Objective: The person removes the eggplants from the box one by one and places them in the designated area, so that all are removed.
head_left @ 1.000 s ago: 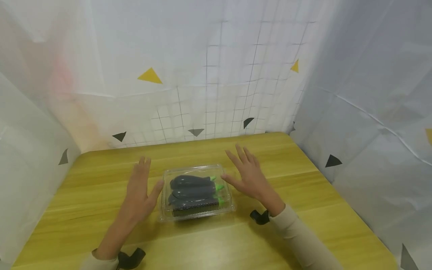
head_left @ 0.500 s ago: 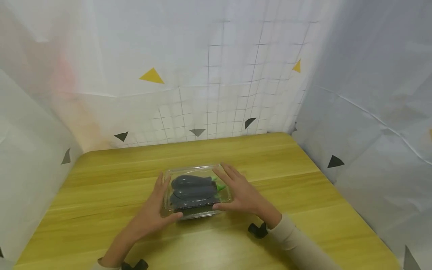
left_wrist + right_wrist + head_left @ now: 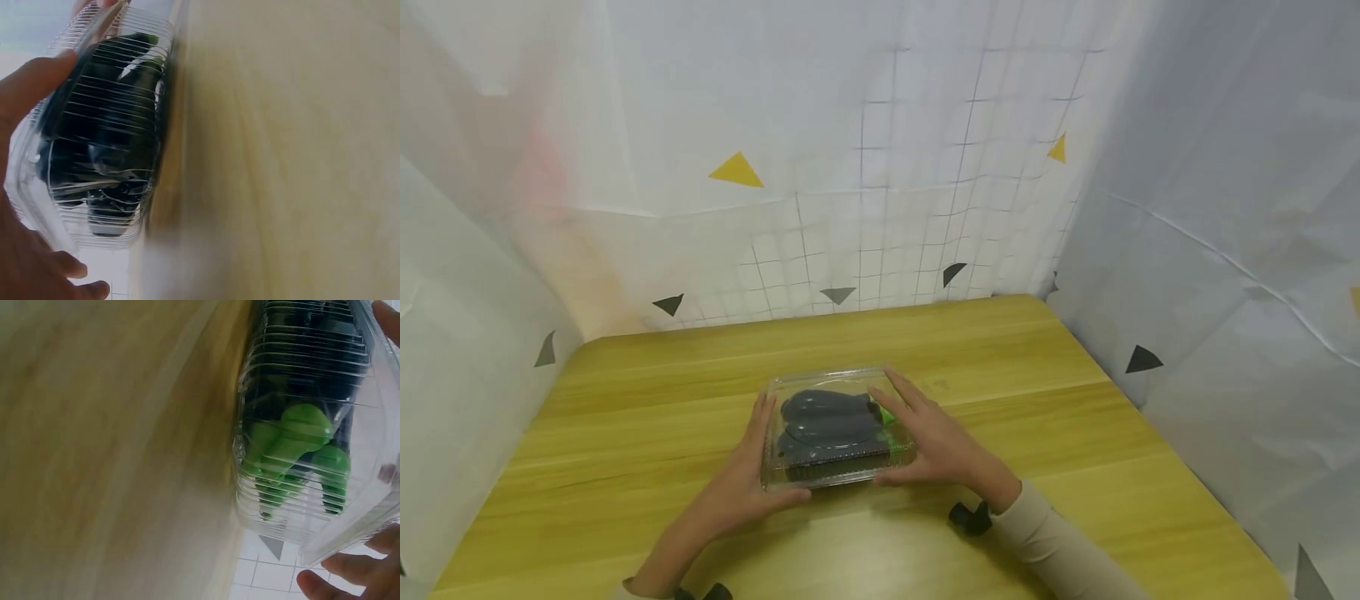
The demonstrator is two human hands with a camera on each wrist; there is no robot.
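Observation:
A clear plastic clamshell box [image 3: 842, 479] with a ribbed wall lies in the middle of the table. Inside it are several dark eggplants [image 3: 831, 429], whose green stems [image 3: 306, 428] point to the right. My left hand [image 3: 741, 492] grips the box's left end, thumb along the front edge and fingers at the left side. At the opposite end, my right hand [image 3: 943, 446] holds the box with its thumb in front and its fingers reaching over the back right corner. Both wrist views show thumb and fingertips spread around the box's rim.
The wood-grain table [image 3: 647, 408] extends around the box on all sides. White sheeting [image 3: 790, 108] with grid lines and triangles stands behind it, and more sheeting flanks both sides. A black wrist mount [image 3: 972, 518] shows under the right wrist.
Both hands were spread apart on either side of the box, then came inward to its ends. Their grip has closed in slightly since; the box has hardly moved.

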